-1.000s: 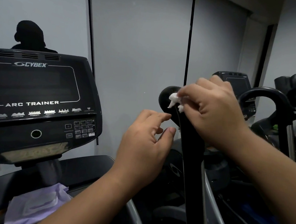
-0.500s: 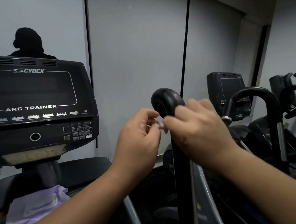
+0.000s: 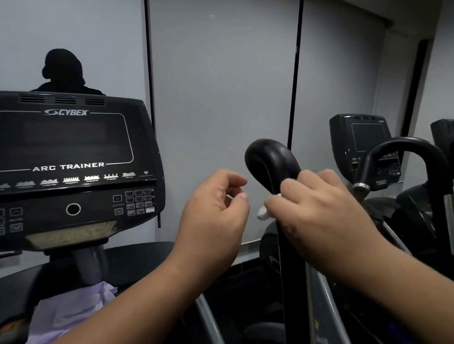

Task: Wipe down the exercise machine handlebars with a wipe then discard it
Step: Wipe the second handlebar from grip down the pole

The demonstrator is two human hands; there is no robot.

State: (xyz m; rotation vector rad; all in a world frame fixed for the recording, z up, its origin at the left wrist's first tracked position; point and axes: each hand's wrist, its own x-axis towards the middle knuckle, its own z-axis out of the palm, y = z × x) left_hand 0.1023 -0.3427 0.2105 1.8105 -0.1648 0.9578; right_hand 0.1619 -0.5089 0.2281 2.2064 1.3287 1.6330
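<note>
A black handlebar (image 3: 269,162) of the exercise machine rises in the middle of the view, its rounded tip bare. My right hand (image 3: 324,217) wraps around the bar just below the tip and presses a small white wipe (image 3: 263,212) against it; only bits of the wipe peek out under the fingers. My left hand (image 3: 216,215) hovers just left of the bar, fingers loosely curled, holding nothing and a short gap away from the wipe.
The machine's black console (image 3: 63,164) stands at the left. A lilac wipe packet (image 3: 73,312) lies on the shelf below it. More machines with a curved black handle (image 3: 405,150) crowd the right. A grey wall is behind.
My right hand slid with the wipe from the handlebar's tip down onto its shaft. My left hand came up to the wipe, then drew back a little to the left.
</note>
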